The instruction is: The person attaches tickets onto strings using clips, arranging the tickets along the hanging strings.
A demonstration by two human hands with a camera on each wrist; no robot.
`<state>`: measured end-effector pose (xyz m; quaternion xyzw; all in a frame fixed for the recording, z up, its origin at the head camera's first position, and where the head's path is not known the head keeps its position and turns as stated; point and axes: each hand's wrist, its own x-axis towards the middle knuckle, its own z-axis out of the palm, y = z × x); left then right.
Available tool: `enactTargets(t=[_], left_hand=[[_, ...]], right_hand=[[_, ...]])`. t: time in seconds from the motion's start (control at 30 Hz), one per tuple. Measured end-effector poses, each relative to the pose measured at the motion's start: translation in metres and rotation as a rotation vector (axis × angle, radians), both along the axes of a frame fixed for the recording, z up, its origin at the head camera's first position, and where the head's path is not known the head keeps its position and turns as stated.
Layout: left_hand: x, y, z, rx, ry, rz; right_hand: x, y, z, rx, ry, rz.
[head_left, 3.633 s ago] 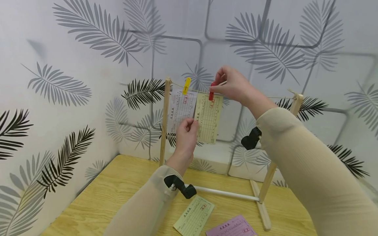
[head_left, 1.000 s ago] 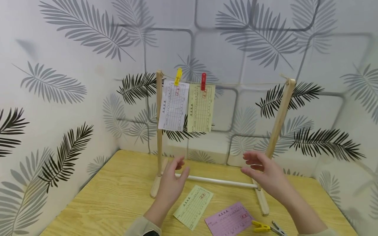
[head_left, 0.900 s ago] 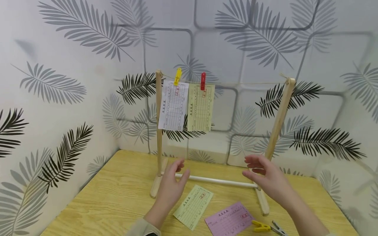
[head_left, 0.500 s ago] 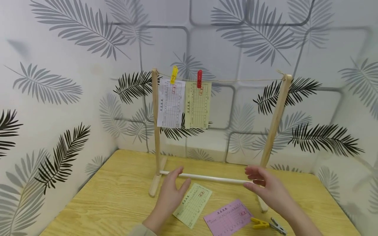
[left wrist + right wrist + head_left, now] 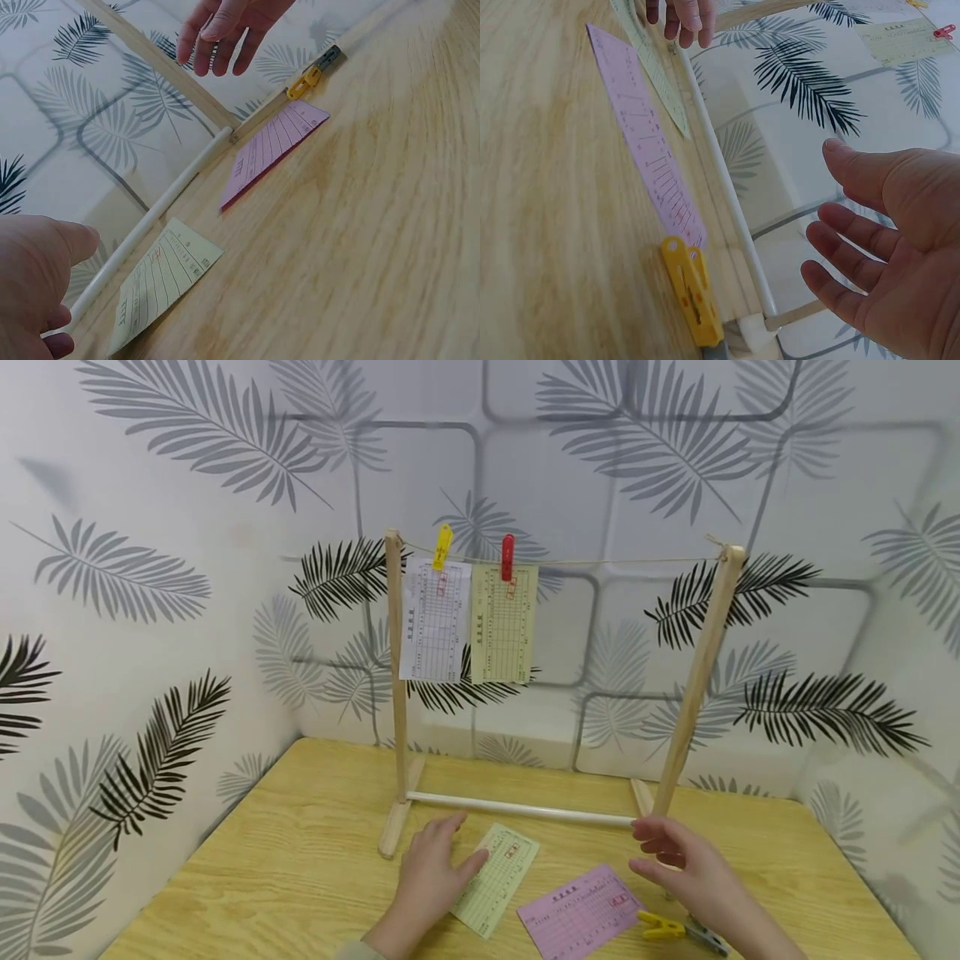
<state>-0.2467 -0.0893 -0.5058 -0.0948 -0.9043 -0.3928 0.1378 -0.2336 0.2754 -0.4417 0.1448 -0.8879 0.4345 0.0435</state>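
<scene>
My left hand (image 5: 431, 875), fingers relaxed and holding nothing, hovers at the left edge of a yellow-green printed slip (image 5: 498, 881) on the table. My right hand (image 5: 693, 872), loosely curved and holding nothing, is above a yellow clothespin (image 5: 660, 927) and a grey clothespin (image 5: 707, 937), which it partly hides in the head view. Beside these lies a pink slip (image 5: 581, 912). On the string (image 5: 615, 561) hang a white slip (image 5: 435, 627) under a yellow clothespin (image 5: 442, 547) and a yellow-green slip (image 5: 504, 631) under a red clothespin (image 5: 507, 557).
A wooden frame stands at the back, with a left post (image 5: 398, 693), a right post (image 5: 693, 693) and a white bar (image 5: 525, 811) low between them. Behind the wooden table (image 5: 247, 868) rises a leaf-patterned wall (image 5: 540, 485).
The right hand has let go of the red clothespin, which stays on the string with the slip. Both hands have come down towards the table, the left one reaching the loose yellow-green slip.
</scene>
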Motion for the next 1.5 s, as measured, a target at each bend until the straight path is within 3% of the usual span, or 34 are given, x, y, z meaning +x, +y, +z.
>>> enactTargets(t=[0.47, 1.03, 1.37, 1.5], left_hand=[[-0.001, 0.001, -0.011, -0.082, 0.01, 0.033], [0.002, 0.0, -0.011, -0.161, 0.015, 0.005], [0.005, 0.001, -0.011, -0.192, 0.013, -0.005], [0.007, 0.002, -0.011, -0.196, -0.007, -0.016]], right_hand=[[0.013, 0.03, -0.023, 0.003, -0.199, -0.083], [0.017, 0.059, -0.041, 0.018, -0.316, -0.17], [0.016, 0.073, -0.049, 0.052, -0.373, -0.129], [0.017, 0.087, -0.055, 0.061, -0.382, -0.069]])
